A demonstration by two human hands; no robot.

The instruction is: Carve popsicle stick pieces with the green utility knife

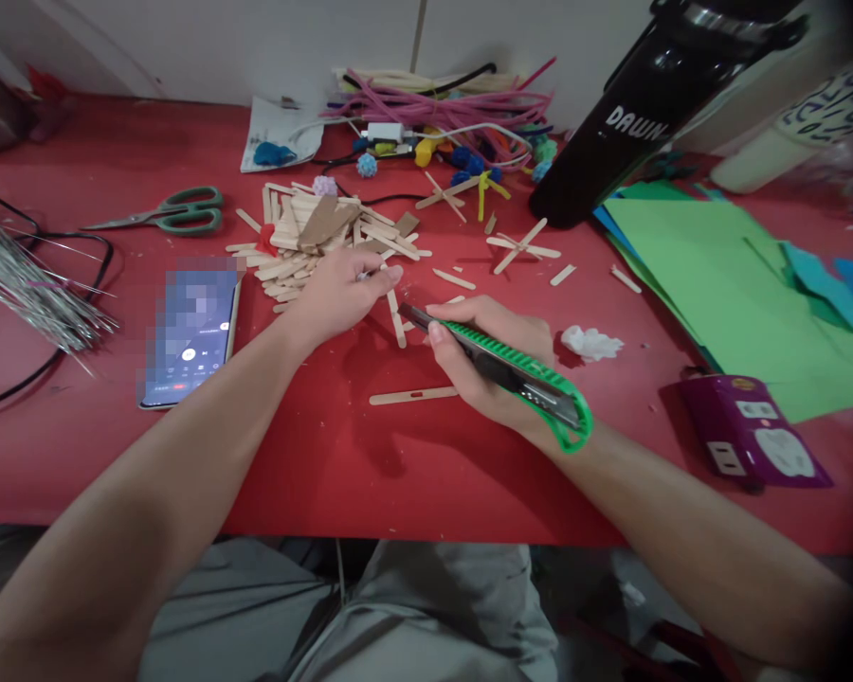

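Note:
My left hand (352, 289) pinches the upper end of a wooden craft stick (396, 317) between thumb and finger, over the red tabletop. Closed around a green box cutter (516, 369), my right hand (494, 350) points the blade's tip at the middle of that stick; whether they touch I cannot tell. Below lies another craft stick (398, 397) with a small slot cut in it, its right end hidden by my right hand. Behind my left hand is a pile of craft sticks (313, 218) with brown cardboard scraps on top.
A phone (191, 332), green-handled scissors (189, 210) and metal wires (35, 284) lie left. Crossed sticks (522, 246) and a black bottle (632, 104) are behind. At right are green paper sheets (739, 275), a purple socket box (750, 426) and crumpled tissue (591, 343).

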